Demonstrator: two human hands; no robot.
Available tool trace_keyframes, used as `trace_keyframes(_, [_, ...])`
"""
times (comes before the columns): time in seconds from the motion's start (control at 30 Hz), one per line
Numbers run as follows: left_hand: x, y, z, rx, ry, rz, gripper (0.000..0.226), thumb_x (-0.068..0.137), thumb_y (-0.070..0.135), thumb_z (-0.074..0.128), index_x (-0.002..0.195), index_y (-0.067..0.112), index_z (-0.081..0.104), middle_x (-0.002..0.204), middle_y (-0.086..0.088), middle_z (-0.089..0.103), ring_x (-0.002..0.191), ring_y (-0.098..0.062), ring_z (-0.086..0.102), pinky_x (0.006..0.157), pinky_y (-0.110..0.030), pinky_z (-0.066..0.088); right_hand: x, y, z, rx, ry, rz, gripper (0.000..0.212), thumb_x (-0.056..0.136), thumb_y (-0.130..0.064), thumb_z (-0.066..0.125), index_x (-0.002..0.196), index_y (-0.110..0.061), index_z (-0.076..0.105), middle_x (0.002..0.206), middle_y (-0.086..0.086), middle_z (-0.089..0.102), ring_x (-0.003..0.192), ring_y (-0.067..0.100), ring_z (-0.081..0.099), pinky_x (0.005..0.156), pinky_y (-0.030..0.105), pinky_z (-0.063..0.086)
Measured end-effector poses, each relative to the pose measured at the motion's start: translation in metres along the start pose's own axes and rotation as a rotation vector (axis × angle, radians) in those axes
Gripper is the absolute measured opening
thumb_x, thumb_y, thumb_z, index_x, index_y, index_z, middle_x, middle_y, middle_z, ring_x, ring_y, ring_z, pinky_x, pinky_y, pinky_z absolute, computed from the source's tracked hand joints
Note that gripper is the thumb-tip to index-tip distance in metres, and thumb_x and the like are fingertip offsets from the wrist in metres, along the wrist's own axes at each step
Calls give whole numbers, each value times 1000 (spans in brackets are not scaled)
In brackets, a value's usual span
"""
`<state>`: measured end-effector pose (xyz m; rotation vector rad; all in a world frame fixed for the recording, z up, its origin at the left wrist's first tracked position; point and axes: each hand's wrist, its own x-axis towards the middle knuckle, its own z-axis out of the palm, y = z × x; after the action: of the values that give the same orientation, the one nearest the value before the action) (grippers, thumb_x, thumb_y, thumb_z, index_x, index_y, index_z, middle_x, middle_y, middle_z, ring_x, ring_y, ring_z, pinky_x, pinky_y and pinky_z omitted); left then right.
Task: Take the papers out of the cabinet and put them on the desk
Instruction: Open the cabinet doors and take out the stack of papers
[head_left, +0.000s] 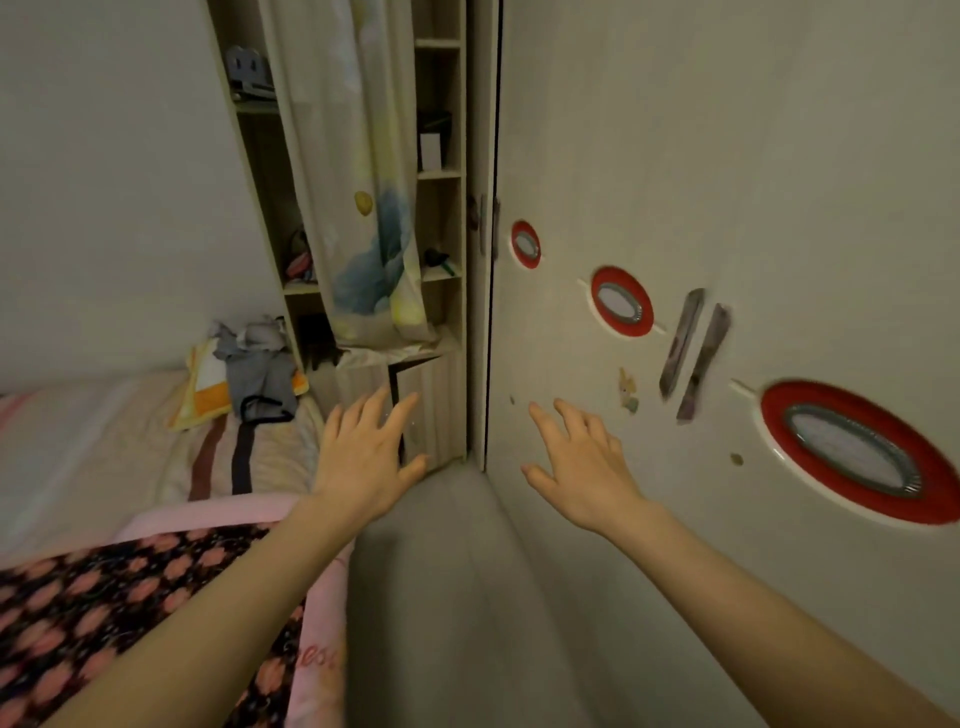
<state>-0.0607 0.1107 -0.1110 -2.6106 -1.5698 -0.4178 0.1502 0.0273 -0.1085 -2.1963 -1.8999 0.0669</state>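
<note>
A tall cream cabinet (727, 182) fills the right side, its doors closed, with red oval windows and two dark bar handles (693, 353). My right hand (582, 467) reaches forward with fingers spread, in front of the lower door, left of the handles, holding nothing. My left hand (363, 457) is also stretched out and open, in front of a small low cabinet door (431, 405) under the open shelves. No papers are visible and no desk is in view.
Open shelves (441, 176) with small items stand straight ahead, partly covered by a pale curtain (358, 208). A bed (104, 467) with a pink blanket and a pile of clothes (249, 374) lies on the left. A narrow strip of grey floor (441, 597) runs between the bed and the cabinet.
</note>
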Motion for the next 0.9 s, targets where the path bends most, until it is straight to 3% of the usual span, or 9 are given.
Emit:
trace_keyframes(0.33, [169,-77,78,17,-101,-110,71,87,51,45,146,27,13,156,-9,18,143,-29,16,117,-45,12,213,2,70,21,-102,-89,64,92,-40,44,146,-21,15,151,11,22,135,33,24,108,46,28])
trace_keyframes(0.63, [288,-178,163,-78,-182,-334,70,87,47,50,145,24,18,155,-12,19,142,-32,19,116,-46,14,390,1,156,31,-207,-106,67,89,-40,49,146,-19,20,148,13,30,133,33,29,105,45,33])
trace_keyframes(0.9, [444,-261,280,-104,-364,-280,70,88,50,45,145,26,13,157,-11,13,142,-31,19,117,-45,15,562,-22,264,67,-298,-15,67,87,-38,53,142,-21,19,145,10,32,132,35,29,106,49,32])
